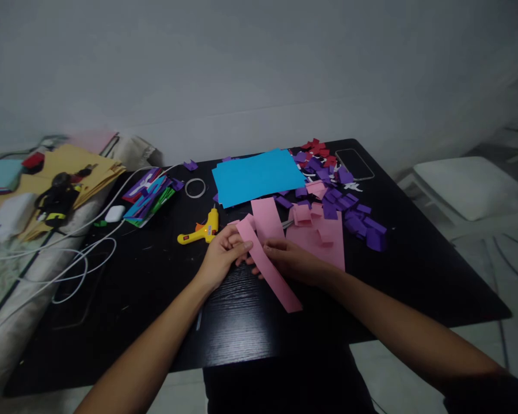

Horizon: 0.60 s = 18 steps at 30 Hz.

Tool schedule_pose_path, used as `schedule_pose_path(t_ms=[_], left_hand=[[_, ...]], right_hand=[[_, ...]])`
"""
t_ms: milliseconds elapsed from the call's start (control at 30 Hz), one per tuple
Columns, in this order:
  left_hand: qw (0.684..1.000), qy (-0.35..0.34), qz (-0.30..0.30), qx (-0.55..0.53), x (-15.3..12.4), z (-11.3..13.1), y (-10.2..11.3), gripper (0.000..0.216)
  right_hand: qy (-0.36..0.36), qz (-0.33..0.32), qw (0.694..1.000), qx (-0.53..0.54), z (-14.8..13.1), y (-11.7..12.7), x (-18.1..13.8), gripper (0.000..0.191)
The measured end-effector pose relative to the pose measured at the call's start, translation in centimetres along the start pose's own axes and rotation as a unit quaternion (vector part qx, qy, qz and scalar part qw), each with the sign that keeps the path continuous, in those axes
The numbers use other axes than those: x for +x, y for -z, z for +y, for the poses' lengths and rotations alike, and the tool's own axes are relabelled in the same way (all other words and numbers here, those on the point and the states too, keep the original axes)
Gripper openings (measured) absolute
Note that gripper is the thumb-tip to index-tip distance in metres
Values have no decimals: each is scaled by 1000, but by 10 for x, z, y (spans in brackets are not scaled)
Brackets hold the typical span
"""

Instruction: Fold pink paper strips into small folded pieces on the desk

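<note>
A long pink paper strip [276, 283] slants over the black table between my hands. My left hand [227, 253] pinches its upper part, thumb on top. Against the strip's right edge lies my right hand [282, 256], its fingers partly behind the paper, with a wider pink strip [267, 218] just beyond. Under my right wrist lies a pink sheet [334, 244] with small folded pink pieces [303, 215] on it. Scissor blades [287, 223] show in part between the pink papers. Left of my hands rests a yellow glue gun [209, 227].
Blue sheets [259, 175] lie at the back, beside scattered purple pieces [339, 198] and red pieces [317, 150]. A phone-shaped outline [354, 164] is at the back right. A tape roll [195, 188], coloured paper scraps [151, 198], a white case [114, 214] and white cables [86, 259] occupy the left.
</note>
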State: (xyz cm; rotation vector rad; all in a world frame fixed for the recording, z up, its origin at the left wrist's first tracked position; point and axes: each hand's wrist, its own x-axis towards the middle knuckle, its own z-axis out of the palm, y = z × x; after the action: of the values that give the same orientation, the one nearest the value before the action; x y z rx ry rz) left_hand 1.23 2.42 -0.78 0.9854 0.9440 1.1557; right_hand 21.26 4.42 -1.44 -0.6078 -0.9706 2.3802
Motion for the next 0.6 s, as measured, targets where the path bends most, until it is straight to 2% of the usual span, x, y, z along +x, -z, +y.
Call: schedule_pose_path(t_ms=[200, 600], left_hand=[[1000, -2, -12, -1, 0, -2, 3, 38], [1000, -8, 6, 15, 0, 0, 1, 31]], right_hand=[[-4, -9, 1000, -6, -1, 2, -1, 36], [5, 6, 1000, -20, 1, 5, -1, 38]])
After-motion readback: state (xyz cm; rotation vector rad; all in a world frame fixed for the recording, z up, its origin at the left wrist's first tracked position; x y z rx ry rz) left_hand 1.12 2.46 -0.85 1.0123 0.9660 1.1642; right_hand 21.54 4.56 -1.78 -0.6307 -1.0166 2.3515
